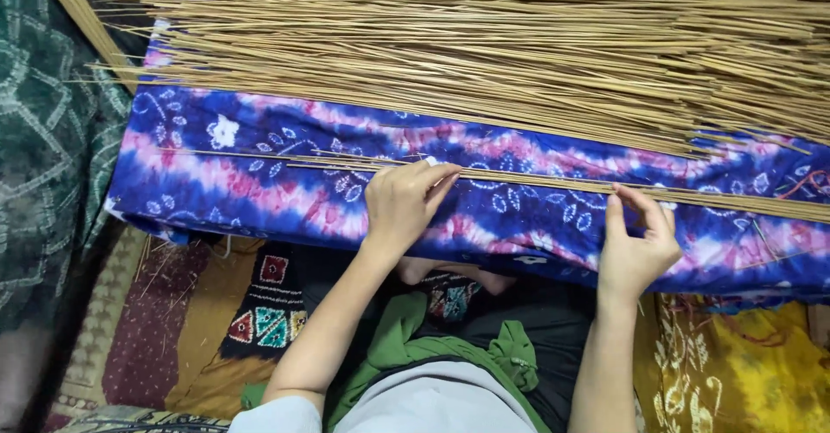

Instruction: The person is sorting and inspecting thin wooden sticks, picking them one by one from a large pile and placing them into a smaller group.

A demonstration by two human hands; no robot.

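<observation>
Left hand (405, 201), right hand (635, 241) pinch thin sticks (536, 180).

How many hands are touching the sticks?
2. The left hand pinches a thin row of sticks on the blue tie-dye cloth; the right hand pinches the same row further along. No other hands show.

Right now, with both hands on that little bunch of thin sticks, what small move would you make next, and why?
Probably slide the small bunch of sticks toward the body, clear of the big pile of sticks. The left hand and right hand both pinch it on the blue patterned cloth, and its far end still runs close under the pile.
</observation>
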